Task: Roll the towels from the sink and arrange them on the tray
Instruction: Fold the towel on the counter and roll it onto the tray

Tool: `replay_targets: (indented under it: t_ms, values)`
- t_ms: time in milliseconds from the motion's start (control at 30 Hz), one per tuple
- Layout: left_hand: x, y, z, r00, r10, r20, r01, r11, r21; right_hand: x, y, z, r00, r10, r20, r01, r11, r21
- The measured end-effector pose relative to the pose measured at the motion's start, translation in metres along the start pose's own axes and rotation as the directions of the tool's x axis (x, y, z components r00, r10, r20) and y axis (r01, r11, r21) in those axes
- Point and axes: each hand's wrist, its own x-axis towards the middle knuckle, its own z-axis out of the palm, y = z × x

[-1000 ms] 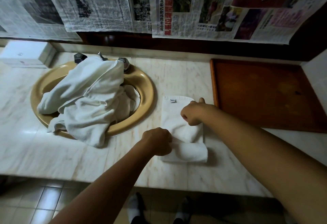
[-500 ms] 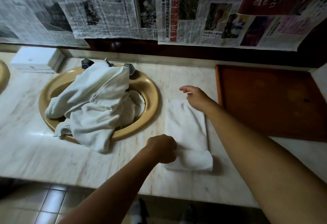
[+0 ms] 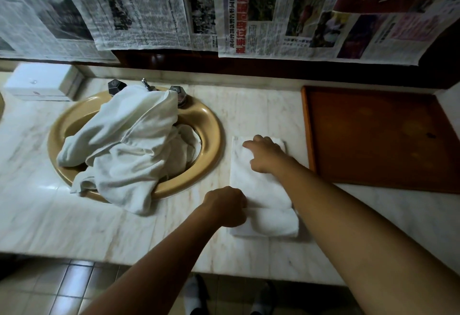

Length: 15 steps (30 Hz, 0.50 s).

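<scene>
My left hand (image 3: 225,206) grips the towel (image 3: 258,188) by its rolled near end, center frame; my right hand (image 3: 265,154) lies spread flat on its far edge. The tray (image 3: 305,128) edge is just right of it, the sink (image 3: 211,128) rim just left.

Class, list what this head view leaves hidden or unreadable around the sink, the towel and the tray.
Head view throughout.
Number of towels in the sink: heaped over one another.
Grip of the left hand on the folded towel: hidden by its knuckles.
Right side of the tray: cut by the frame edge.
Newspaper print: blurred.
</scene>
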Motion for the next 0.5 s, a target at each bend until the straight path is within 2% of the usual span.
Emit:
replay_targets:
  t_ms: [67,133,233,333,400,500]
  values:
    - [0.001,-0.001,0.000,1.000,0.005,-0.004,-0.005,1.000,0.003,-0.007,0.006,0.005,0.999,0.005,-0.036,0.003,0.978,0.208]
    - [0.000,-0.002,0.001,1.000,0.002,-0.008,-0.002,1.000,0.005,-0.025,0.016,0.009,0.997,-0.017,-0.080,0.044,0.937,0.346]
    - [-0.001,-0.001,0.005,1.000,-0.005,-0.020,0.005,1.000,0.004,-0.072,0.034,0.018,0.987,0.001,-0.162,0.070,0.900,0.430]
    - [-0.002,-0.005,0.013,1.000,0.005,-0.023,-0.006,0.999,-0.048,-0.131,0.049,0.036,0.972,0.066,-0.226,0.088,0.787,0.611]
    - [-0.005,-0.010,0.022,0.998,0.027,-0.051,-0.033,0.992,-0.119,-0.170,0.054,0.055,0.959,0.104,-0.265,0.104,0.738,0.666]
    - [-0.017,-0.016,0.043,0.971,0.109,-0.212,-0.156,0.964,-0.217,-0.207,0.053,0.087,0.946,0.161,-0.283,0.089,0.707,0.701]
